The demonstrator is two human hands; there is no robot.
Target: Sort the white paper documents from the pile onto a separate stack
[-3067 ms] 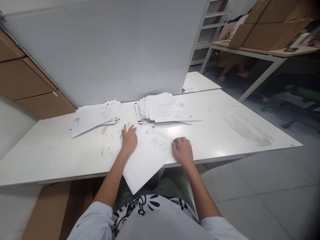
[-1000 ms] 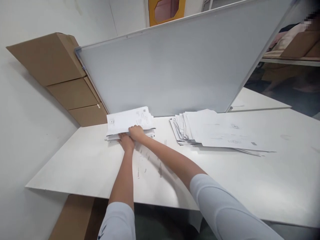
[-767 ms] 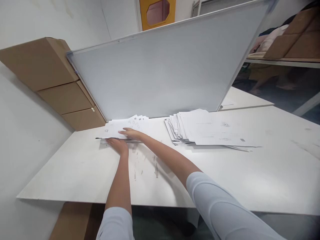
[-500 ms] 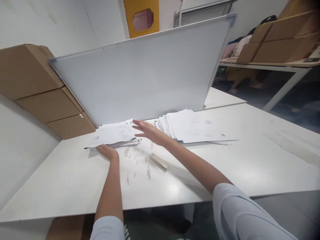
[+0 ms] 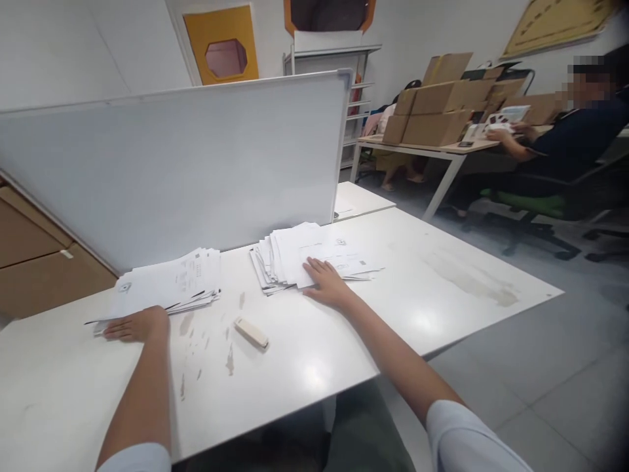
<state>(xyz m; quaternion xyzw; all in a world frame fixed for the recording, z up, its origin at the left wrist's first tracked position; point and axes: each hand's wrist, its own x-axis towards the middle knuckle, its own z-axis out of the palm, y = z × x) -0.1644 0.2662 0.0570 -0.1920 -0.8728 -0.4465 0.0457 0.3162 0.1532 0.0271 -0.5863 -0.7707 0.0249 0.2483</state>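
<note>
Two piles of printed paper lie on the white table (image 5: 314,354). My left hand (image 5: 140,324) rests with its fingers stretched out along the front edge of the left paper stack (image 5: 167,285). Over on the other pile, my right hand (image 5: 327,282) has its fingers spread on the near side of the right paper stack (image 5: 289,255), whose sheets are fanned unevenly. Between my forearms lies a beige stapler (image 5: 251,333), touched by neither hand.
A whiteboard (image 5: 196,170) stands upright behind the stacks, with cardboard boxes (image 5: 34,262) at its left. Brown stains mark the tabletop. Further right, a seated person (image 5: 570,137) holds something white near a desk with stacked cartons (image 5: 437,108).
My view has turned to the right. My right hand has gone from beside the left stack onto the right stack. My left hand stays at the left stack's front edge.
</note>
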